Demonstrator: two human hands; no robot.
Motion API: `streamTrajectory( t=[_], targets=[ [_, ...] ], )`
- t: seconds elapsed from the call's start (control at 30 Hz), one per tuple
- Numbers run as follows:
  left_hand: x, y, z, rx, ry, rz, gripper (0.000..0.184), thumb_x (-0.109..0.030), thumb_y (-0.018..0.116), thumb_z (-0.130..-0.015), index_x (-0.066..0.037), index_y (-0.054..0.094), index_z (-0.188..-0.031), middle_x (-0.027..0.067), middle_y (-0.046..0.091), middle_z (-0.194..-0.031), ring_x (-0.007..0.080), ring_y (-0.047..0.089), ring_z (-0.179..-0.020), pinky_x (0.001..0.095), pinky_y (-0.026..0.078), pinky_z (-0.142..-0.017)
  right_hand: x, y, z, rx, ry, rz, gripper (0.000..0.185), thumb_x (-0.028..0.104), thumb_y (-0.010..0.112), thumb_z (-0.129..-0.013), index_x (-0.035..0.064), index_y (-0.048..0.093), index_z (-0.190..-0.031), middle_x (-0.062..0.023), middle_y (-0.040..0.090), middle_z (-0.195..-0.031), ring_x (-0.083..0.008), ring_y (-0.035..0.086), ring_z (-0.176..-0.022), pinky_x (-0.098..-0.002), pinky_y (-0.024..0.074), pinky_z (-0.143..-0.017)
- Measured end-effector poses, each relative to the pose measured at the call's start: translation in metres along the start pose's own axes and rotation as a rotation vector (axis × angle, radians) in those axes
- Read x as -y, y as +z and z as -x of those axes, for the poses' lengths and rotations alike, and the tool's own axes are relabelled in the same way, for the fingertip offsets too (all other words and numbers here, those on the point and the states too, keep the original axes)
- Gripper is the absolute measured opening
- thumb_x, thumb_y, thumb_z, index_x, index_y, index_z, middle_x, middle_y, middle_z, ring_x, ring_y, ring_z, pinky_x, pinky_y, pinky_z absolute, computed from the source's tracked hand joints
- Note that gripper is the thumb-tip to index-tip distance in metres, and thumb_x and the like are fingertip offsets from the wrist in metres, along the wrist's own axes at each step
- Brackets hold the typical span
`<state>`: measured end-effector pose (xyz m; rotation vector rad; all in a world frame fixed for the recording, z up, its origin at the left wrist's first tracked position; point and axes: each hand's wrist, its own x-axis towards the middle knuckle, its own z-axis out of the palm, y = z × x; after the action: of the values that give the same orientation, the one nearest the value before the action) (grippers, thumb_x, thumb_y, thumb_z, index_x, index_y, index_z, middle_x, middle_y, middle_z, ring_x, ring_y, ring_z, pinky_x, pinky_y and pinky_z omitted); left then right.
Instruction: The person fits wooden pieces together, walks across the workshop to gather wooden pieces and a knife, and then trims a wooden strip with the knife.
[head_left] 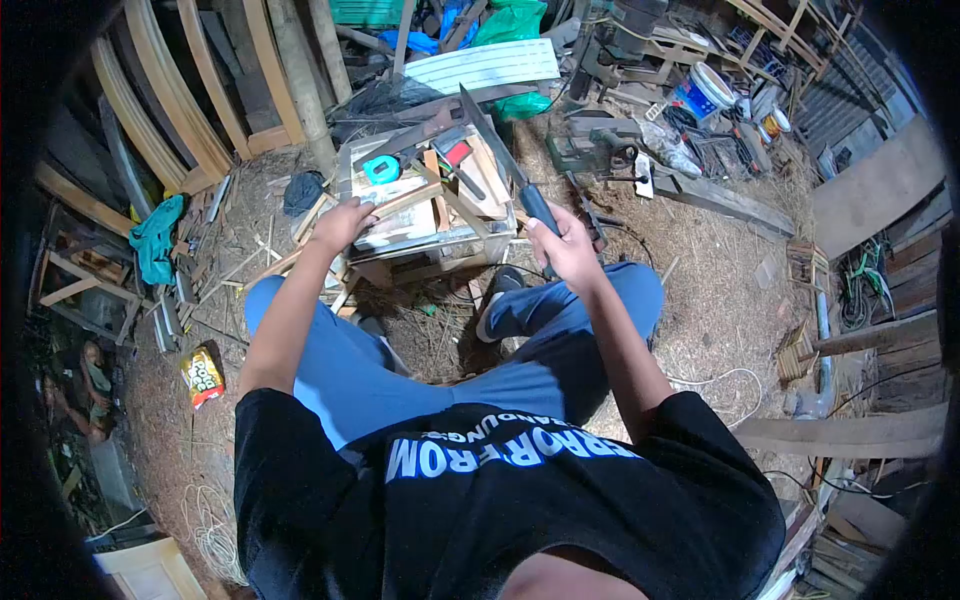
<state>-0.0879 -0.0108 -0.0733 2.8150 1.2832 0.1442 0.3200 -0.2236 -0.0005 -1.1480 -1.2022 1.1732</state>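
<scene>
My right hand [568,243] is wrapped round the dark handle of a long-bladed tool [497,147], its blade pointing up and left, away from me. At the left edge of a low wooden work table [440,268], my left hand [343,222] has its fingers on a thin wooden strip [405,202]; whether they grip it is hard to make out. On the table lie a turquoise tape measure [382,169], a red-and-black tool [457,154], a saw-like blade [420,132] and several wood pieces.
Curved wooden frames [178,90] lean at the back left. A white-blue bucket [704,90] and a wooden beam [722,199] lie to the right. A yellow snack bag [203,377] is on the ground at left. At far left, a person [95,385] is partly visible.
</scene>
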Motion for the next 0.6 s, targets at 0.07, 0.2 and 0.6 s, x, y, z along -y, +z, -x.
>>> streamTrajectory(
  t=[0.07, 0.2, 0.6],
  targets=[
    [-0.001, -0.005, -0.004, 0.065, -0.013, 0.016, 0.033, -0.035, 0.059, -0.103, -0.013, 0.065, -0.126, 0.0207, 0.065, -0.106, 0.0422, 0.066, -0.103, 0.0519, 0.054, -0.088, -0.005, 0.002, 0.000, 0.016, -0.013, -0.027, 0.023, 0.013, 0.060, -0.106, 0.0003, 0.060, -0.125, 0.0024, 0.055, -0.079, -0.0057, 0.050, -0.059, -0.0243, 0.0427, -0.054],
    [-0.002, -0.013, -0.012, 0.111, 0.016, -0.020, 0.035, -0.035, 0.061, -0.102, -0.012, 0.066, -0.128, 0.0214, 0.067, -0.107, 0.0434, 0.067, -0.102, 0.0522, 0.055, -0.089, -0.006, 0.002, -0.010, 0.090, -0.034, -0.040, 0.038, 0.013, 0.065, -0.104, 0.0018, 0.056, -0.139, 0.0035, 0.055, -0.082, -0.0064, 0.053, -0.063, -0.0253, 0.0454, -0.057],
    [-0.037, 0.005, -0.003, -0.290, -0.099, 0.364, 0.026, -0.017, 0.070, -0.095, -0.010, 0.071, -0.120, 0.0175, 0.062, -0.104, 0.0408, 0.062, -0.104, 0.0486, 0.052, -0.090, 0.011, 0.005, -0.018, 0.191, 0.119, 0.309, 0.059, 0.022, 0.070, -0.103, 0.0009, 0.049, -0.153, -0.0025, 0.065, -0.100, -0.0084, 0.057, -0.084, -0.0251, 0.0482, -0.076]
  ],
)
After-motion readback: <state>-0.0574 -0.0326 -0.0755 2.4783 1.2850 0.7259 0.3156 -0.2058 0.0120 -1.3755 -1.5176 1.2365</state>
